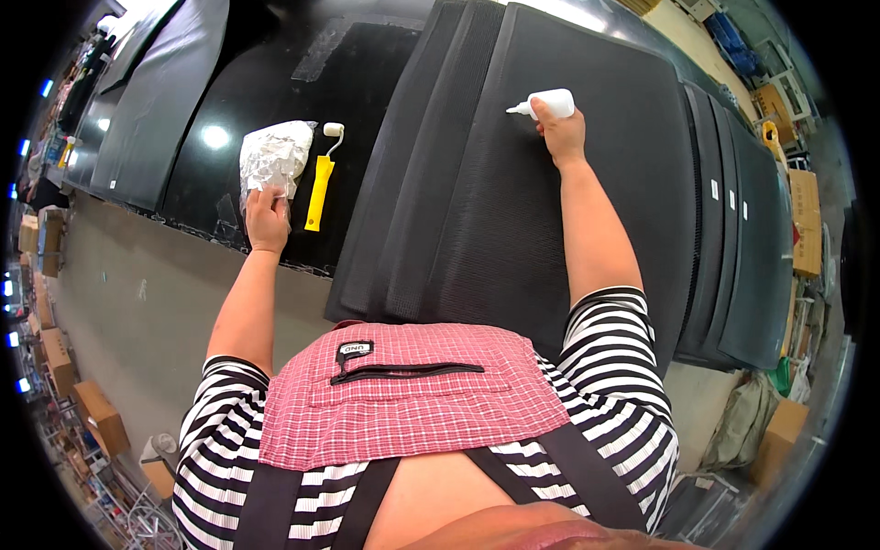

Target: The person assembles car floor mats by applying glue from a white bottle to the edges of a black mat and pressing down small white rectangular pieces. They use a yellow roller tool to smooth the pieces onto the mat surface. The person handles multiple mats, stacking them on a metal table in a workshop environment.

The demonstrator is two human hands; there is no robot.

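Observation:
My right hand (562, 136) is wrapped round a white squeeze bottle (556, 101). The bottle lies tilted in the grip, its narrow nozzle pointing left over a black ribbed rubber mat (587, 211). On the left, my left hand (267, 223) has its fingers bent at the near end of a crinkled clear plastic bag (275, 158) with white contents I cannot make out. Just right of that bag, a small roller (319, 192) with a yellow handle and a white head rests on the shiny black tabletop (357, 101).
More black mats (747, 266) with small white labels are stacked at the right. A dark sheet (174, 92) covers the far left of the table. Cardboard boxes (101, 417) stand on the floor at left, and another carton (805, 223) stands at right.

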